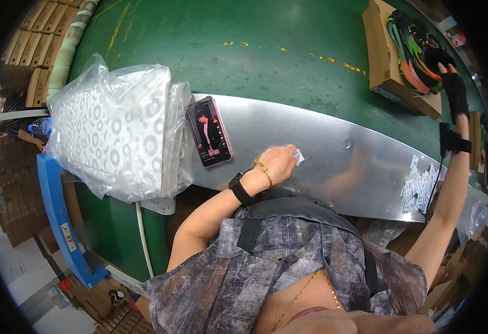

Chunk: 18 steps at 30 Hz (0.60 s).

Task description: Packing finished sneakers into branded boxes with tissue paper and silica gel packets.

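Note:
Between the fingertips of my left hand [276, 165] is a small white-and-blue packet [298, 157], just above the metal shelf. That wrist carries a gold bracelet and a dark watch. Far to the right, my right hand [454, 92], in a black fingerless glove, reaches to the opening of a sports shoe [413, 50]. Its bare fingertips are closed on the shoe's collar. The shoe is black with green and orange, and lies in an open brown cardboard box [380, 55]. A pile of similar small packets [418, 189] is at the right end of the shelf.
A phone [209, 132] with a lit screen lies on the metal shelf [322, 145]. Left of it is a plastic-wrapped stack of patterned white sheets [110, 133]. Beyond runs a green surface [244, 67]. A blue frame [60, 217] and stacked cartons [30, 44] stand left, near another person's hand.

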{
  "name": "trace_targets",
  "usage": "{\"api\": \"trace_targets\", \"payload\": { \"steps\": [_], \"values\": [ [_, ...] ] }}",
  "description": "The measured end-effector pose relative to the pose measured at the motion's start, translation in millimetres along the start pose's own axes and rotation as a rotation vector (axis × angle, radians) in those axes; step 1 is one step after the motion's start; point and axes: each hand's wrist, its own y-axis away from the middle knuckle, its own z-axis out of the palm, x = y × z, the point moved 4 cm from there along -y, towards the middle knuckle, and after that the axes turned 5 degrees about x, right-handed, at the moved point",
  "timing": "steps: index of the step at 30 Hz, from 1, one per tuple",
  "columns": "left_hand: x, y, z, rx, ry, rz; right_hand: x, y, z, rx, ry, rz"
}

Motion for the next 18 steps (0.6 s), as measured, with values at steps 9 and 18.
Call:
{"api": "trace_targets", "payload": {
  "steps": [9,18],
  "values": [
    [-2.3,-4.7,1.3,0.011,0.078,0.014,23.0,-16.7,21.7,-0.128,0.234,-0.048],
    [0.6,-5.0,2.7,0.042,0.042,0.038,-0.8,82.4,5.0,0.042,0.234,-0.315]
  ]
}}
